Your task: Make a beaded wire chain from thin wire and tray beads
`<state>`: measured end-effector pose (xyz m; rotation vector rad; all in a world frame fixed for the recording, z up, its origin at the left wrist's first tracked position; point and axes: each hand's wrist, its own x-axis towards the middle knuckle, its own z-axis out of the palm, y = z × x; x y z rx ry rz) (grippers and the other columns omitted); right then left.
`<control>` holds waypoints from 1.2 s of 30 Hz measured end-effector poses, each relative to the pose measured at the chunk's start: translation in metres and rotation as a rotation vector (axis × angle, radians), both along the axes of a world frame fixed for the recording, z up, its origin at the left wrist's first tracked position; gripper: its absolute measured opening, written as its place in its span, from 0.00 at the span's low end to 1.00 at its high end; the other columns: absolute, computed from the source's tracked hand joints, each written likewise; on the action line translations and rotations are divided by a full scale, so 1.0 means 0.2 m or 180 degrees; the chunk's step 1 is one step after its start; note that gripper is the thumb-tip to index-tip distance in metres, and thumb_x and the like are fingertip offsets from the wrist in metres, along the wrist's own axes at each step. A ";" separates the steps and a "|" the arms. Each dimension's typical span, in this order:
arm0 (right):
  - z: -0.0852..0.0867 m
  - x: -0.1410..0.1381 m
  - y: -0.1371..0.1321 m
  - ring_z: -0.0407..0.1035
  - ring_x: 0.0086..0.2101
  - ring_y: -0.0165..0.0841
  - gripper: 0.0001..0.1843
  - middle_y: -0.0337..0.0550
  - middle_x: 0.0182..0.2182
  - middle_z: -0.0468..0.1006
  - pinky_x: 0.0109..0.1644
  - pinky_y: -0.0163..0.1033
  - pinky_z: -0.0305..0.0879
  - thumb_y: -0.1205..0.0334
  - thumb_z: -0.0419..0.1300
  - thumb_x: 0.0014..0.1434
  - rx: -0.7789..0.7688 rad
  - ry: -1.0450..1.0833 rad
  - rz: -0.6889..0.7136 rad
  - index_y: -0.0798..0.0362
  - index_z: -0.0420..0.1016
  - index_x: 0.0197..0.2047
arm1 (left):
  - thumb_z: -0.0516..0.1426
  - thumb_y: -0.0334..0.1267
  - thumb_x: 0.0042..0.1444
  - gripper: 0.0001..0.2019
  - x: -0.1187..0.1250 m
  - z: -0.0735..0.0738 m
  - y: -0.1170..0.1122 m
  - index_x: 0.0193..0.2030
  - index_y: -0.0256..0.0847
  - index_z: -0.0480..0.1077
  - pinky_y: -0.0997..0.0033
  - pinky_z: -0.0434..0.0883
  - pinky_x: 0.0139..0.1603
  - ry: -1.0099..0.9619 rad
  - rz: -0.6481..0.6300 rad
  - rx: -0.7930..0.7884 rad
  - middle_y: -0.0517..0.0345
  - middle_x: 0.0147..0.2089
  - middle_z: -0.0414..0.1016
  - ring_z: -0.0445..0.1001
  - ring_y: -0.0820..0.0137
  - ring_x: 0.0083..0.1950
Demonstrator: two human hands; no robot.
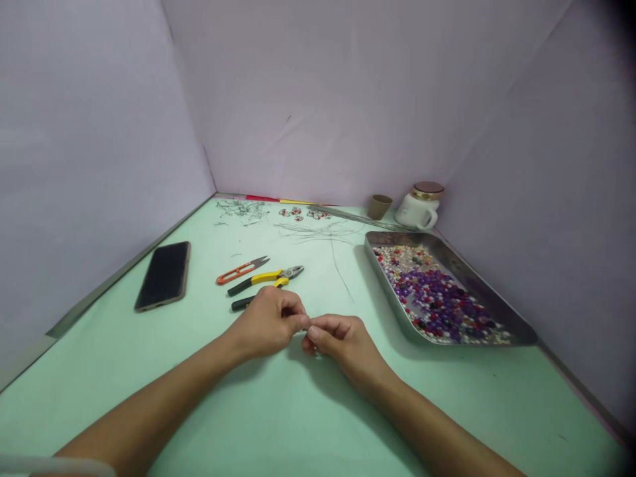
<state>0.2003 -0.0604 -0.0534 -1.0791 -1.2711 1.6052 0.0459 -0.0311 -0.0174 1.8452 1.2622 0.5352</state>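
My left hand (274, 321) and my right hand (340, 341) meet at the fingertips, low over the green table (258, 417). Both are closed in a pinch, thumb against finger. What lies between the fingertips is mostly hidden. A small shiny bit shows under my right fingers, too small to name. Just beyond my left hand lie yellow-and-black pliers (268, 278), with a second yellow-and-black handle (243, 303) partly covered by that hand. Orange thread snips (241, 270) rest behind the pliers.
A metal tray (397, 311) of purple, red and white beads stands at right. Behind are thin wires (318, 230), small beaded pieces (295, 213), wire scraps (241, 211), a brown cup (379, 207) and a white lidded mug (416, 211). A phone (163, 275) lies left. Walls enclose three sides.
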 end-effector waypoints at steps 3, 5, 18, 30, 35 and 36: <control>0.01 0.00 -0.01 0.63 0.23 0.27 0.11 0.39 0.20 0.73 0.31 0.33 0.59 0.56 0.61 0.46 0.0034 -0.0109 -0.0019 0.57 0.76 0.28 | 0.53 0.36 0.44 0.08 0.00 0.01 0.00 0.19 0.36 0.67 0.78 0.54 0.20 0.0079 0.0021 0.0076 0.64 0.17 0.62 0.57 0.77 0.21; 0.01 0.00 0.00 0.63 0.23 0.26 0.10 0.39 0.19 0.73 0.30 0.33 0.58 0.57 0.61 0.46 -0.0024 -0.0131 -0.0137 0.57 0.76 0.26 | 0.53 0.36 0.45 0.09 0.00 0.01 0.00 0.20 0.36 0.68 0.78 0.54 0.20 0.0055 0.0043 0.0084 0.63 0.17 0.63 0.58 0.77 0.21; 0.01 0.00 0.01 0.61 0.19 0.25 0.12 0.39 0.17 0.73 0.26 0.33 0.56 0.57 0.64 0.42 -0.0236 0.0321 -0.0587 0.58 0.76 0.27 | 0.53 0.36 0.48 0.08 0.01 0.00 0.00 0.23 0.37 0.68 0.78 0.56 0.21 -0.0067 0.0066 0.0099 0.64 0.18 0.63 0.58 0.77 0.20; 0.00 0.00 0.00 0.61 0.19 0.25 0.10 0.39 0.16 0.72 0.25 0.32 0.55 0.58 0.64 0.42 -0.0309 0.0372 -0.0600 0.58 0.75 0.24 | 0.49 0.34 0.53 0.09 -0.04 0.01 0.02 0.25 0.38 0.66 0.73 0.60 0.29 0.0569 0.0373 0.2220 0.59 0.26 0.68 0.63 0.74 0.26; 0.00 0.01 0.01 0.60 0.18 0.25 0.12 0.39 0.16 0.72 0.24 0.33 0.55 0.57 0.65 0.40 -0.0329 0.0530 -0.0722 0.58 0.74 0.24 | 0.53 0.36 0.50 0.06 0.00 0.01 0.01 0.26 0.39 0.69 0.75 0.60 0.26 0.0183 0.0006 0.0810 0.61 0.26 0.70 0.64 0.74 0.26; 0.00 0.00 0.01 0.59 0.17 0.24 0.11 0.38 0.16 0.72 0.24 0.33 0.55 0.57 0.65 0.40 -0.0301 0.0505 -0.0687 0.58 0.74 0.24 | 0.52 0.34 0.49 0.06 0.01 0.01 0.00 0.25 0.39 0.68 0.75 0.61 0.27 0.0160 -0.0060 0.0845 0.61 0.26 0.70 0.65 0.74 0.27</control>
